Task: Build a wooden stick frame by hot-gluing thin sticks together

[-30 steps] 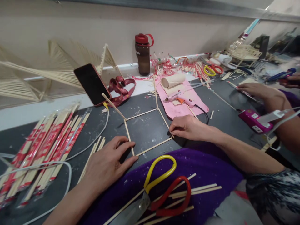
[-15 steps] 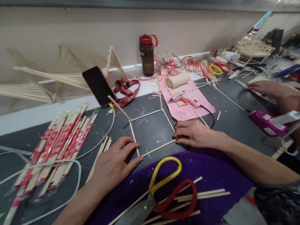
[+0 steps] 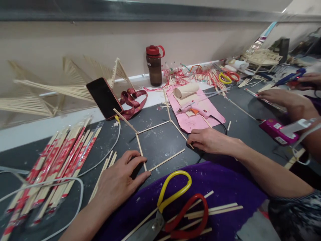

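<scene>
A frame of thin wooden sticks (image 3: 153, 127) lies on the dark table (image 3: 160, 144), with two sticks rising from its far corners. My left hand (image 3: 119, 182) rests flat at the near left corner, thumb and forefinger apart on either side of the joint. My right hand (image 3: 210, 140) is closed, its fingertips pinching the near end of the right side stick (image 3: 182, 134). The near stick (image 3: 167, 160) lies loose, its right end a short gap away from that pinched end.
Scissors (image 3: 175, 201) with yellow and red handles lie on purple cloth with loose sticks. Wrapped chopstick packs (image 3: 55, 160) at left. Phone (image 3: 104, 98), bottle (image 3: 154, 65), glue gun (image 3: 193, 107) on a pink mat (image 3: 215, 117). Another person's hands (image 3: 288, 100) work at right.
My right hand has shifted slightly right and back with the side stick's end, opening a gap from the near stick. My left hand stays at its corner.
</scene>
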Available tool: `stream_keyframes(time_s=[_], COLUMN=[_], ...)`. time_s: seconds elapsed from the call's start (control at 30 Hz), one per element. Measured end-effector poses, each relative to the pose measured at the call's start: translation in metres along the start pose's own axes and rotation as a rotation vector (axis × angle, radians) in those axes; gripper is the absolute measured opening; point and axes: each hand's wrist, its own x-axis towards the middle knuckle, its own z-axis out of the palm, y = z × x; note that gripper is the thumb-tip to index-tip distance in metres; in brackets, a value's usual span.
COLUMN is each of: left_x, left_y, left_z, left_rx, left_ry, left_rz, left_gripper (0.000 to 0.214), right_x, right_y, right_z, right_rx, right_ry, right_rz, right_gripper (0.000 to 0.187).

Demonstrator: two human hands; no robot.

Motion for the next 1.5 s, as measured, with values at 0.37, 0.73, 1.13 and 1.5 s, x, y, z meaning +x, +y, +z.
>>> stream_keyframes(time_s=[0.37,0.73,1.13,1.5], left_x=[0.0,0.0,0.001,-0.001], left_y=[0.0,-0.001,-0.002,0.006], left_z=[0.0,0.0,0.0,-0.004], left_rx=[-0.013,-0.022,-0.037,-0.075], left_ry=[0.012,0.008,0.009,-0.019], left_rz=[0.001,0.01,0.004,-0.008], left_gripper=[0.037,0.036,0.036,0.034], right_x=[-0.002,0.0,0.005,0.003], right_y=[-0.001,-0.006,-0.007,-0.013], right_z=[-0.002,-0.002,0.005,0.011], right_rx=[-0.15,-0.022,-0.053,-0.037], right_ry=[0.029,0.061,0.095,0.201], right_rz=[0.044,-0.173,-0.155,-0.174], right_gripper=[0.014,0.032,0.023,0.028])
